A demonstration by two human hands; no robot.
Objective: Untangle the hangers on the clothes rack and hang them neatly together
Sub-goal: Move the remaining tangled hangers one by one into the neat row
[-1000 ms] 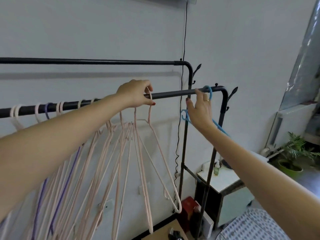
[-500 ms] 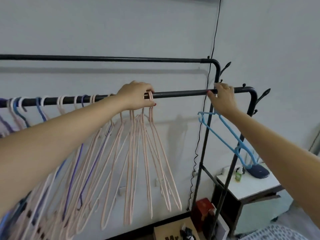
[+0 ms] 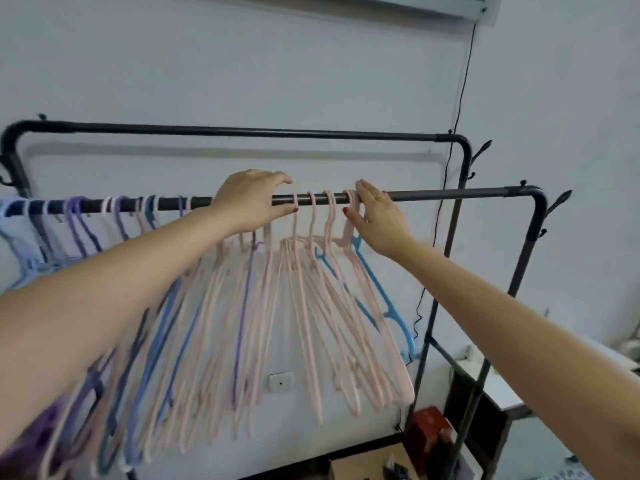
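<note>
Thin pink plastic hangers (image 3: 313, 306) hang in a loose bunch from the front black metal rail (image 3: 450, 195) of the clothes rack, hooks spaced out between my two hands, bodies fanned and blurred, likely swinging. One bright blue plastic hanger (image 3: 384, 299) sits behind the pink ones on the right side; its hook is hidden behind my hand. More purple, blue and pink hangers (image 3: 114, 216) are spread along the rail to the left, uneven gaps, bottoms crossing. My left hand (image 3: 251, 202) lies over the rail, fingers draped across the top, thumb under, loosely wrapped round the bar. My right hand (image 3: 375, 216) is flat, fingers straight, pressing against the rightmost pink hook, gripping nothing. Rear black rail (image 3: 242, 130) holds nothing. Risk: a sideways push while the bodies swing could lock the fanned pink frames into each other, or into the blue one. Pushing too fast could ride a hook up off the bar and drop a hanger. The left batch also looks crossed at the bottom, so bunching without lifting may tighten the tangle.
</note>
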